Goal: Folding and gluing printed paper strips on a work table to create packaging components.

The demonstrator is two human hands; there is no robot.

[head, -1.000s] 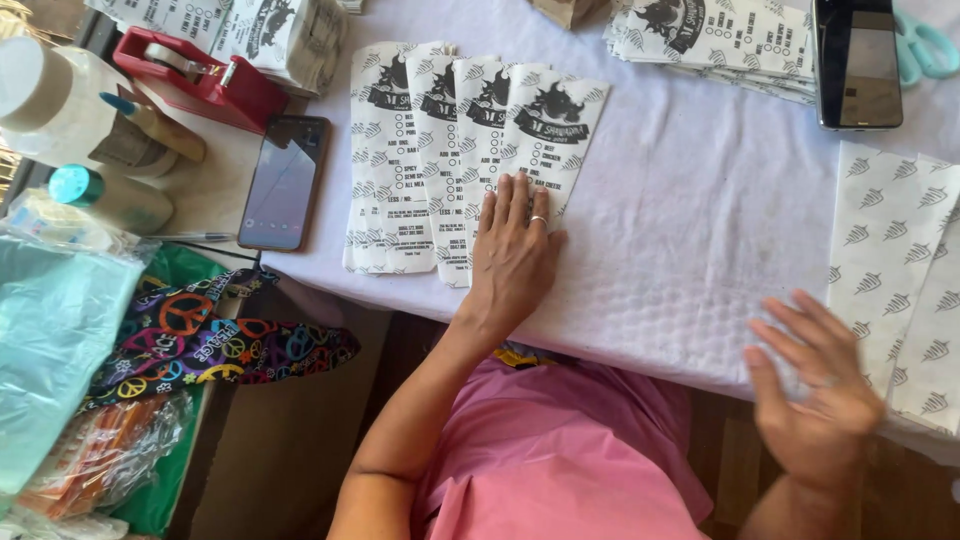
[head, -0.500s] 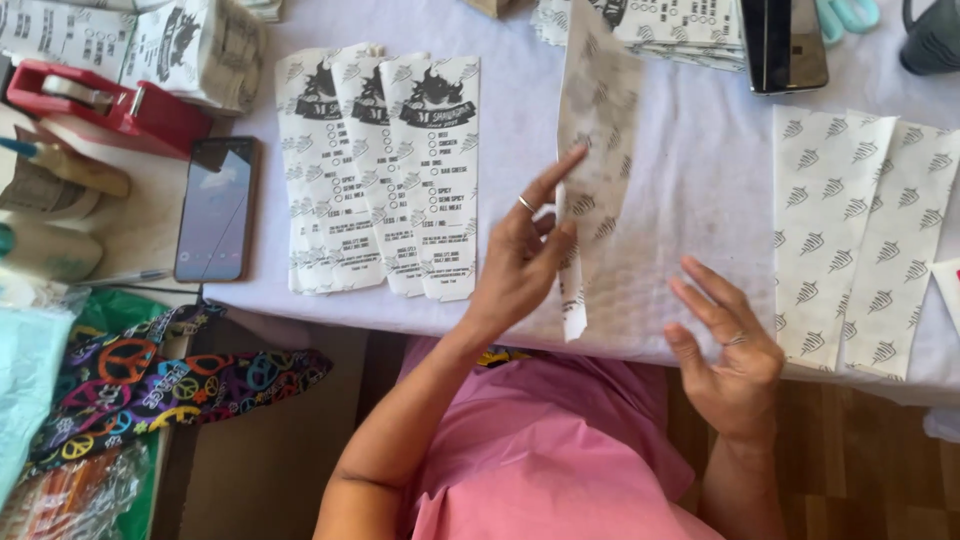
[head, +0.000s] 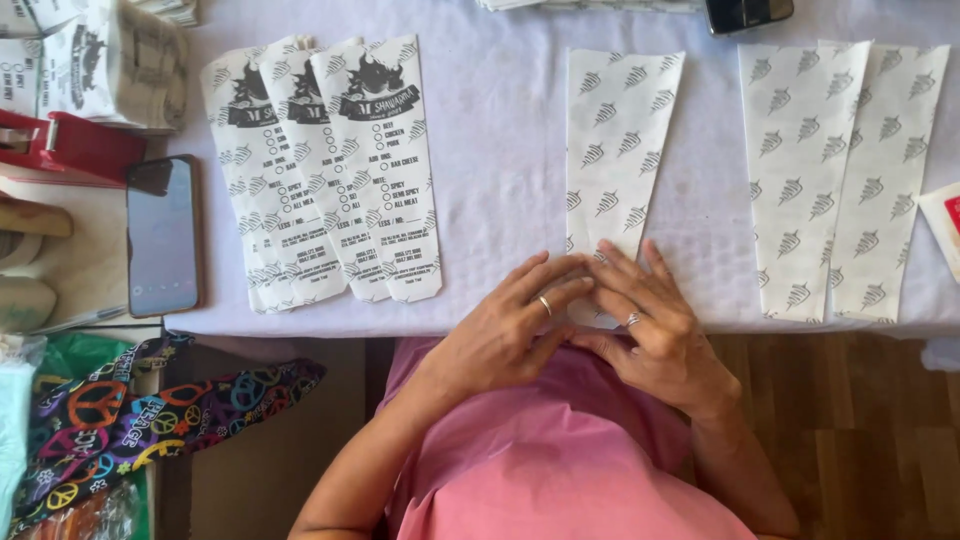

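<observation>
A tapered paper sleeve [head: 618,150], white with small grey emblems, lies pattern-side up on the lilac-covered surface [head: 500,150], just right of the scene's middle. Its long axis runs near to far: the wide end points away from the person and the narrow end comes to the near edge, where both hands meet on it. The left hand [head: 505,330] lies flat with its fingers [head: 545,280] stretched toward the right, their tips pressing the narrow end from the left side. The right hand [head: 655,320] mirrors it from the right, its fingers [head: 625,270] spread over the same end. Neither hand closes round anything; the fingers are loosely extended and press down on the paper, tips nearly touching each other. Both hands are equally near to the sleeve, which stretches straight away from the fingertips toward the far side.

To the left lies a fanned row of printed sleeves [head: 330,170], face up, well apart from the hands, with a dark phone [head: 162,235] beyond them. To the right lies an overlapping set of blank-side sleeves [head: 840,170], also near to far.
</observation>
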